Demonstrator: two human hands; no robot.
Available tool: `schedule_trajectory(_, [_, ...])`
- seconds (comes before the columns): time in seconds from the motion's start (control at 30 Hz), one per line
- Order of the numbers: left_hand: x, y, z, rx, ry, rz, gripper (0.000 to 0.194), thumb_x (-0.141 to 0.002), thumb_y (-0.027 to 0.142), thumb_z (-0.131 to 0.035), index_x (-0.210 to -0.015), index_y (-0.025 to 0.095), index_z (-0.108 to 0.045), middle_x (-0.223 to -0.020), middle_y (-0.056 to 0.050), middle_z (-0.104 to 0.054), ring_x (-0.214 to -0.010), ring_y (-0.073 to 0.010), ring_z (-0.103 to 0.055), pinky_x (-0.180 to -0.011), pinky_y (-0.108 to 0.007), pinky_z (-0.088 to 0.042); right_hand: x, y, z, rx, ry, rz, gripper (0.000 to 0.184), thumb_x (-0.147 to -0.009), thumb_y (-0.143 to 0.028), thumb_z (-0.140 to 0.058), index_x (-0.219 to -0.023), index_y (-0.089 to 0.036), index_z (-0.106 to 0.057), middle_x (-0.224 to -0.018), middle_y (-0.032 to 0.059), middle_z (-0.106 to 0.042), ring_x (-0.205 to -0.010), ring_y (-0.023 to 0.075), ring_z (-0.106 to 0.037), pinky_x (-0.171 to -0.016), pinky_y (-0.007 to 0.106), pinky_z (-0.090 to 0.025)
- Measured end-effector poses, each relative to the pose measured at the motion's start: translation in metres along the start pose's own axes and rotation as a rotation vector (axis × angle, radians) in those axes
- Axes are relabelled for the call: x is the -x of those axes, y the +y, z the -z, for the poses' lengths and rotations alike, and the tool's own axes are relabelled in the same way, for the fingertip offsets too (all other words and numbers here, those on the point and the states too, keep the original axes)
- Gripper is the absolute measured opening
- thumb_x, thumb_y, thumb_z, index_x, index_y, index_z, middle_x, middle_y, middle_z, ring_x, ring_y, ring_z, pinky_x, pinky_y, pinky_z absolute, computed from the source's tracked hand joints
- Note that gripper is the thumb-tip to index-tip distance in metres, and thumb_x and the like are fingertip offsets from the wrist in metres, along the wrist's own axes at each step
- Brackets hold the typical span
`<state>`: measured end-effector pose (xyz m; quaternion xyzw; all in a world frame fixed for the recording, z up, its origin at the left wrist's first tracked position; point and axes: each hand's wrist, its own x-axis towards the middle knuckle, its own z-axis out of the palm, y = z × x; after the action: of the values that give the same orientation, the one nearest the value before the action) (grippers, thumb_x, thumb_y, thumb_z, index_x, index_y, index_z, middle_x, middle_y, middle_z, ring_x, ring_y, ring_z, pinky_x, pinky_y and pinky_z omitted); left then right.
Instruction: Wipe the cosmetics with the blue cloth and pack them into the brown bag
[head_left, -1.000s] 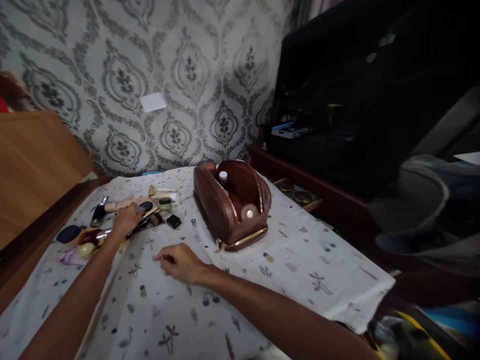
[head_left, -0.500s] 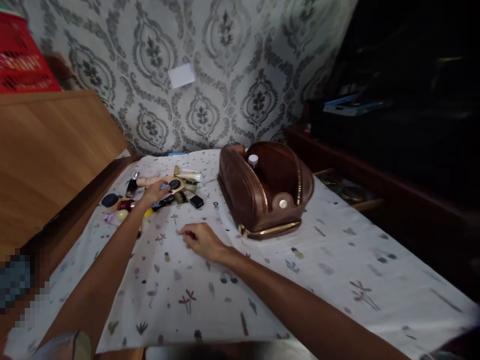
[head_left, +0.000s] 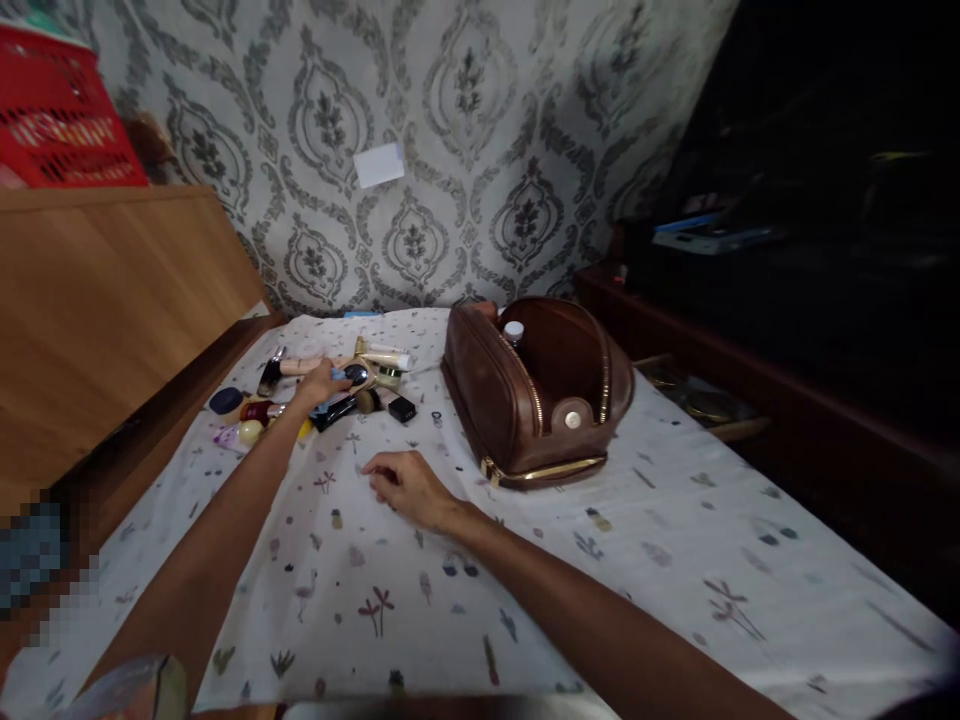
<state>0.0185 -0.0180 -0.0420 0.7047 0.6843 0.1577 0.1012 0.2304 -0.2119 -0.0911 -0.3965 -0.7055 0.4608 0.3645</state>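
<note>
My left hand reaches into a heap of cosmetics at the far left of the cloth; its fingers curl over a dark item with a blue part, which I cannot name. My right hand rests on the printed white cloth with its fingers loosely curled and nothing visible in them. To the right of both hands stands an open brown leather toiletry bag with gold zips, and a white-capped bottle stands inside it.
A small black box lies beside the heap. A wooden board rises on the left with a red crate above it. Dark furniture and a drawer stand on the right. Patterned wallpaper is behind.
The view swung left and up, bringing the red crate into sight. My left hand stayed in the heap and shifted slightly over the items. My right hand stayed resting on the cloth.
</note>
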Motion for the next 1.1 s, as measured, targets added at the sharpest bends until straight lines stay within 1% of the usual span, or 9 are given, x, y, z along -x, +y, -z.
schedule_trajectory(0.17, [0.009, 0.013, 0.006, 0.061, 0.075, 0.055, 0.042, -0.069, 0.044, -0.07, -0.099, 0.016, -0.059, -0.083, -0.005, -0.067, -0.081, -0.0243, -0.064, -0.069, -0.03, -0.048, 0.0, -0.001, -0.001, -0.015, 0.024, -0.002, 0.029, -0.085, -0.005, -0.054, -0.101, -0.014, -0.076, -0.061, -0.0028, -0.059, -0.058, 0.01, -0.059, -0.056, 0.017, -0.043])
schedule_trajectory(0.33, [0.017, 0.026, 0.006, 0.155, 0.143, 0.054, 0.035, -0.067, 0.046, -0.071, -0.083, 0.016, -0.06, -0.066, -0.001, -0.062, -0.068, -0.0216, -0.061, -0.062, -0.03, -0.047, -0.001, -0.001, 0.0, -0.06, 0.043, -0.004, 0.028, -0.081, -0.001, -0.056, -0.094, -0.014, -0.076, -0.056, -0.0048, -0.055, -0.053, 0.0085, -0.057, -0.054, 0.016, -0.043])
schedule_trajectory(0.5, [0.033, 0.035, 0.01, 0.214, 0.289, 0.047, 0.029, -0.069, 0.039, -0.063, -0.088, 0.018, -0.063, -0.08, -0.005, -0.063, -0.092, -0.0288, -0.062, -0.081, -0.038, -0.05, -0.003, 0.0, 0.002, -0.144, 0.078, -0.039, 0.027, -0.083, -0.004, -0.053, -0.097, -0.015, -0.074, -0.056, -0.0054, -0.055, -0.043, 0.0072, -0.052, -0.044, 0.015, -0.043])
schedule_trajectory(0.63, [0.054, 0.037, 0.017, 0.336, 0.354, 0.037, 0.041, -0.07, 0.041, -0.061, -0.104, 0.017, -0.063, -0.099, -0.008, -0.063, -0.106, -0.0312, -0.058, -0.09, -0.042, -0.049, -0.007, 0.006, 0.005, -0.178, 0.208, -0.053, 0.025, -0.087, -0.011, -0.054, -0.105, -0.015, -0.07, -0.073, -0.0012, -0.06, -0.053, 0.0078, -0.058, -0.045, 0.015, -0.044])
schedule_trajectory(0.73, [0.075, 0.036, 0.023, 0.497, 0.264, 0.034, 0.05, -0.07, 0.046, -0.062, -0.112, 0.017, -0.062, -0.095, -0.006, -0.065, -0.091, -0.0262, -0.062, -0.075, -0.036, -0.053, -0.009, 0.01, 0.011, -0.182, 0.32, -0.069, 0.032, -0.089, -0.022, -0.058, -0.119, -0.015, -0.064, -0.095, 0.0046, -0.062, -0.061, 0.0084, -0.06, -0.048, 0.017, -0.047])
schedule_trajectory(0.87, [0.106, 0.039, 0.025, 0.706, 0.027, 0.018, 0.061, -0.059, 0.054, -0.072, -0.106, 0.015, -0.066, -0.08, -0.003, -0.066, -0.066, -0.0182, -0.06, -0.055, -0.027, -0.048, -0.011, 0.011, 0.018, -0.246, 0.405, -0.086, 0.053, -0.085, -0.037, -0.064, -0.133, -0.017, -0.051, -0.117, 0.0103, -0.058, -0.071, 0.011, -0.061, -0.051, 0.021, -0.051])
schedule_trajectory(0.9, [0.113, 0.041, 0.023, 0.744, -0.033, 0.013, 0.064, -0.056, 0.055, -0.076, -0.105, 0.015, -0.067, -0.077, -0.002, -0.066, -0.062, -0.0166, -0.059, -0.053, -0.026, -0.046, -0.012, 0.011, 0.02, -0.282, 0.396, -0.078, 0.053, -0.084, -0.039, -0.065, -0.13, -0.017, -0.051, -0.113, 0.0093, -0.059, -0.07, 0.0118, -0.062, -0.051, 0.021, -0.051])
schedule_trajectory(1.0, [0.128, 0.047, 0.011, 0.826, -0.173, 0.007, 0.066, -0.047, 0.054, -0.085, -0.099, 0.016, -0.07, -0.068, 0.0, -0.062, -0.051, -0.0114, -0.051, -0.046, -0.023, -0.04, -0.013, 0.011, 0.023, -0.35, 0.299, -0.065, 0.032, -0.083, -0.041, -0.063, -0.102, -0.017, -0.057, -0.084, 0.002, -0.062, -0.064, 0.0142, -0.064, -0.047, 0.021, -0.049])
schedule_trajectory(1.1, [0.134, 0.048, -0.006, 0.903, -0.174, 0.027, 0.069, -0.051, 0.062, -0.083, -0.101, 0.017, -0.069, -0.069, 0.001, -0.059, -0.049, -0.0097, -0.048, -0.043, -0.022, -0.039, -0.013, 0.014, 0.024, -0.329, 0.284, -0.078, 0.026, -0.08, -0.042, -0.063, -0.083, -0.02, -0.05, -0.069, -0.0022, -0.056, -0.059, 0.0144, -0.061, -0.046, 0.022, -0.045])
